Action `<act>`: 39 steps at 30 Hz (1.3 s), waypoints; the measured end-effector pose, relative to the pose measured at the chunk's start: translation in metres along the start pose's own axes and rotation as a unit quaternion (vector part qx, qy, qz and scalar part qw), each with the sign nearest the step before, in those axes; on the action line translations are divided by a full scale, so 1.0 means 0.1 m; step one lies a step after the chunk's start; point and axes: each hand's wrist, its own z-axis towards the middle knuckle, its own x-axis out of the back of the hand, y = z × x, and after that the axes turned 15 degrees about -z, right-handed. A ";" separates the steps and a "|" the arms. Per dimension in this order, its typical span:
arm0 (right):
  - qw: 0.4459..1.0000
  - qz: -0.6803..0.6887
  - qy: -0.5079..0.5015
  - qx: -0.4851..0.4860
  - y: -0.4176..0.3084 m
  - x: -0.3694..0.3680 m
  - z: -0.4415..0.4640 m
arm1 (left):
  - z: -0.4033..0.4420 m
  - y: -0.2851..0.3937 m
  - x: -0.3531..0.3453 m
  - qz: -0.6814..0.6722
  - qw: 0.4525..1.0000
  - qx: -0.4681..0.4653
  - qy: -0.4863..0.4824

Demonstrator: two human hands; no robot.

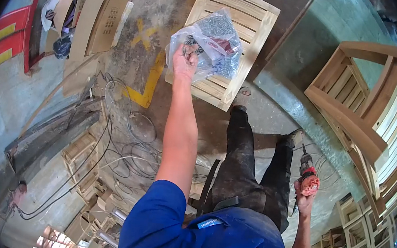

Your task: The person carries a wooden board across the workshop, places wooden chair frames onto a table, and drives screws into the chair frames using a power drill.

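Observation:
My left hand reaches to the mouth of a clear plastic bag full of small metal screws. Its fingers are curled closed around some dark screws at the bag's opening. The bag lies on a slatted wooden tabletop or seat panel, with a white and red printed label showing through. Down at my right side, my right hand is closed on a cordless drill, its bit pointing away from me. A reddish-pink cloth or wrap covers the drill's rear.
A wooden slatted chair stands on a greenish platform to the right. Cables lie tangled on the floor at left. Cardboard leans beside a red frame. More wooden frames stand at lower right.

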 end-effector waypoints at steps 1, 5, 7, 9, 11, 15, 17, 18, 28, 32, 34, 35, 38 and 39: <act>0.999 0.004 -0.034 -0.030 0.10 0.06 0.01 | 0.01 -0.06 -0.10 0.007 1.000 0.019 -0.014; 0.997 -0.018 -0.068 -0.010 0.02 -0.02 0.07 | 0.08 0.06 -0.06 0.004 0.991 0.105 -0.079; 0.996 -0.009 -0.078 -0.036 -0.18 -0.02 0.07 | -0.16 0.10 -0.25 0.003 0.996 0.080 -0.035; 0.951 0.297 -0.055 -0.066 -0.71 -0.03 0.12 | -0.12 0.19 -0.17 0.076 0.995 0.035 0.051; 0.981 0.145 -0.124 0.042 -0.65 0.12 0.18 | -0.30 0.19 -0.21 0.228 0.972 -0.035 0.042; 0.995 0.039 -0.049 0.082 -0.70 0.39 0.21 | -0.85 0.01 -0.36 0.201 0.968 0.048 -0.140; 0.994 0.045 -0.054 0.083 -0.57 0.48 0.17 | -1.25 -0.48 -0.53 0.203 0.974 0.065 -0.080; 0.994 0.034 -0.057 0.085 -0.49 0.56 0.17 | -1.47 -0.77 -0.63 0.196 0.978 0.063 -0.019; 0.989 0.119 -0.082 0.003 0.72 1.27 0.40 | -2.68 -3.61 -0.59 0.082 0.927 0.339 -0.142; 0.990 0.118 -0.063 0.046 0.84 1.36 0.51 | -2.81 -4.12 -0.69 0.113 0.952 0.276 -0.076; 0.987 0.123 -0.104 0.009 0.85 1.41 0.62 | -2.73 -4.25 -0.70 0.089 0.960 0.262 -0.053; 0.985 0.130 -0.111 0.012 0.83 1.42 0.66 | -2.71 -4.29 -0.72 0.100 0.963 0.247 -0.036; 0.983 0.140 -0.116 -0.011 0.72 1.35 0.73 | -2.58 -4.32 -0.75 0.127 0.963 0.236 -0.011; 0.986 0.122 -0.112 -0.002 0.71 1.30 0.79 | -2.51 -4.33 -0.75 0.121 0.962 0.245 -0.009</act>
